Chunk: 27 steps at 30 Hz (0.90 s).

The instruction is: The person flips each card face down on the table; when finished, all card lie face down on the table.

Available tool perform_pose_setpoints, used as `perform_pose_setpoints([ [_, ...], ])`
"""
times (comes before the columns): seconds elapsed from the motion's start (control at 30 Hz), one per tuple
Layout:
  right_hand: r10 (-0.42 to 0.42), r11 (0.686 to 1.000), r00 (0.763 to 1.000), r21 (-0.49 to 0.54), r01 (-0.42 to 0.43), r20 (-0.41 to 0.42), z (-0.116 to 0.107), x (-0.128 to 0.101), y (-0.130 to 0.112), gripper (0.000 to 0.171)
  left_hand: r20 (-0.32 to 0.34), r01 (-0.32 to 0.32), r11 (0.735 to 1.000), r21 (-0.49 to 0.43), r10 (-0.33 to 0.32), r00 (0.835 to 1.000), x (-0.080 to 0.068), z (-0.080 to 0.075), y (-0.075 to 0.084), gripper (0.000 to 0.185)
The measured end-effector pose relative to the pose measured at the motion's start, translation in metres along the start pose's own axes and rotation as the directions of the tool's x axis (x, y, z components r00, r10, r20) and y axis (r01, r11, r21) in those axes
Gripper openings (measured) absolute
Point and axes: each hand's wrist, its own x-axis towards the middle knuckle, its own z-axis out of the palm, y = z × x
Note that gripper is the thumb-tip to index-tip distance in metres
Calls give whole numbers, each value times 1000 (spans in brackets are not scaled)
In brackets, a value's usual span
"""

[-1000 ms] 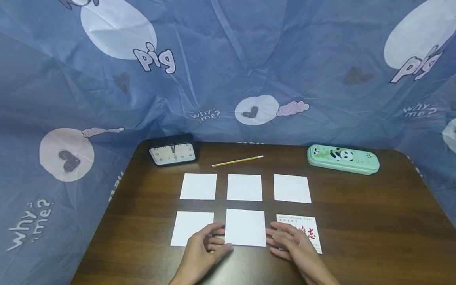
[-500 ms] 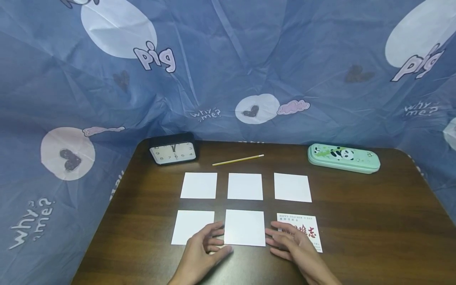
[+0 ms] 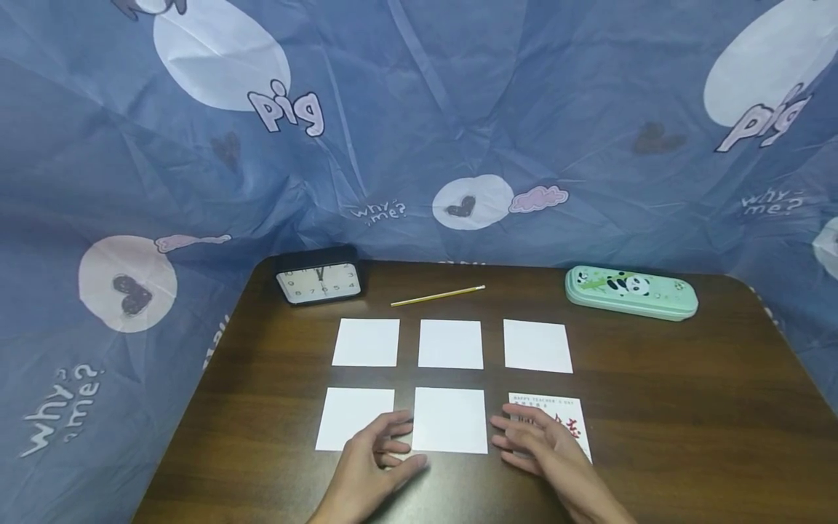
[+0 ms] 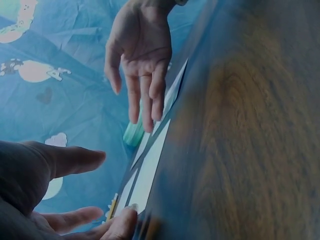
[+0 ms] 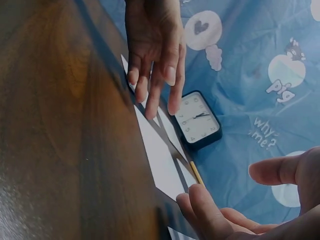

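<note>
Both hands flank the middle card by the surface's near edge.
My left hand [image 3: 376, 455] and right hand [image 3: 546, 447] lie relaxed, gripping nothing; I'd slide fingertips under the blank card [image 3: 449, 420] evenly, sparing the printed card [image 3: 571, 426].

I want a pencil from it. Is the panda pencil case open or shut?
Shut. The panda pencil case lies flat with its lid down all along the base; no gap shows.
</note>
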Motion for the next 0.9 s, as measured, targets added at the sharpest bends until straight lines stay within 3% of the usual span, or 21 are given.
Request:
perform_pose_setpoints([
  [0.23, -16, 999, 999, -39, 15, -40, -8, -4, -7, 59, 26, -3, 995, -98, 6, 1000, 4, 12, 5, 60],
  [0.4, -7, 998, 995, -68, 0, -104, -17, -6, -13, 54, 88, -26, 984, -175, 42, 995, 8, 26, 10, 59],
  [0.63, -23, 997, 983, -81, 9, -180, -32, -9, -13, 51, 200, -38, 955, -295, 101, 975, 16, 45, 14, 61],
  [0.9, -40, 995, 966, -96, 16, -256, -59, -17, -8, 57, 294, -40, 937, -346, 149, 944, 24, 66, 19, 67],
])
